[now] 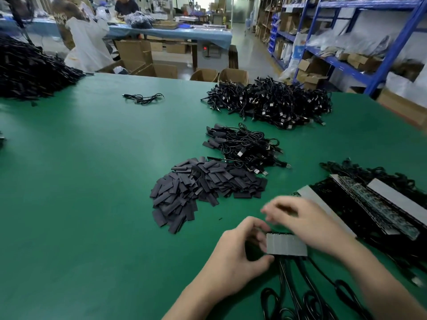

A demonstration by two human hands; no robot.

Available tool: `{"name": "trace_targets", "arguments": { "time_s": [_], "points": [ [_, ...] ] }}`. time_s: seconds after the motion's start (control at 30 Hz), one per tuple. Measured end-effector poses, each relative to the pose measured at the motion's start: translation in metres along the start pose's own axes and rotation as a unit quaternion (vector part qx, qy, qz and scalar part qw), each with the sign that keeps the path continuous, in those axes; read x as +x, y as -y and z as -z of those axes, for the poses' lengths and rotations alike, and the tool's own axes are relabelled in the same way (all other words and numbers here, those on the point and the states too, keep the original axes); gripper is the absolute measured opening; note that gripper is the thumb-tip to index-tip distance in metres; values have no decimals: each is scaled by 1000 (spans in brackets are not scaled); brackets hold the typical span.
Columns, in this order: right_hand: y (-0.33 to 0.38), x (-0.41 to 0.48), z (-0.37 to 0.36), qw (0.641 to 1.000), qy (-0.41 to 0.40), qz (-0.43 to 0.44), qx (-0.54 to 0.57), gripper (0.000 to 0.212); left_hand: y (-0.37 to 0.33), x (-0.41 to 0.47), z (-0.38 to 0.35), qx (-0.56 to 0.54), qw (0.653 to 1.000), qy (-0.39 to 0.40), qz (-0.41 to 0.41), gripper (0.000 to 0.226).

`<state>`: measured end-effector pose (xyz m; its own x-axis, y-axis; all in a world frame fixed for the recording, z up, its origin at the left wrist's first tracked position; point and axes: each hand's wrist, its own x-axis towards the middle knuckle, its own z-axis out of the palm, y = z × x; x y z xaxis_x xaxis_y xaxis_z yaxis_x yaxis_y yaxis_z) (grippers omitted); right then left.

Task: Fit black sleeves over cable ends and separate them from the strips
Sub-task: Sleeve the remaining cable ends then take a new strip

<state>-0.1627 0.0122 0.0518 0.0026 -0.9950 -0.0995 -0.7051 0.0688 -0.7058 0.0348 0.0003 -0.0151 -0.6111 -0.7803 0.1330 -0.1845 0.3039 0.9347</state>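
My left hand (240,252) pinches the left end of a short grey strip (287,244) with several black cable ends stuck in it; its cables (300,296) trail toward me. My right hand (305,220) hovers over the strip's far edge, blurred, fingers loosely curled and pointing left; whether it holds anything is unclear. A heap of flat black sleeves (203,188) lies just beyond my hands. Behind it sits a small pile of cables with sleeves fitted (245,146).
Longer grey strips with cables (379,204) are stacked at the right. A large cable pile (272,102) lies further back, a loose cable (143,98) mid-table, a big black heap (30,70) far left. Blue shelving stands right; people work behind.
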Motion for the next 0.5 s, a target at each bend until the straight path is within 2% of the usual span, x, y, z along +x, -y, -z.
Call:
{"name": "trace_targets", "arguments": {
  "time_s": [0.17, 0.23, 0.33, 0.43, 0.5],
  "points": [
    [-30, -42, -17, 981, -9, -46, 188, 14, -3, 1, 0, -61, 998, -22, 6, 39],
    [-33, -42, -27, 972, -25, -52, 228, 9, -5, 1, 1, -90, 995, -20, 25, 35],
    [-32, -41, -36, 967, -44, -47, 246, 9, -7, 2, 2, -138, 988, -28, 61, 21],
    [-34, -43, -40, 968, -58, -35, 242, 11, -5, 4, 1, -104, 992, -36, 69, 7],
    [-35, -45, -45, 966, -71, -35, 245, 10, -5, 3, -1, -89, 993, -38, 71, 7]
  ]
}}
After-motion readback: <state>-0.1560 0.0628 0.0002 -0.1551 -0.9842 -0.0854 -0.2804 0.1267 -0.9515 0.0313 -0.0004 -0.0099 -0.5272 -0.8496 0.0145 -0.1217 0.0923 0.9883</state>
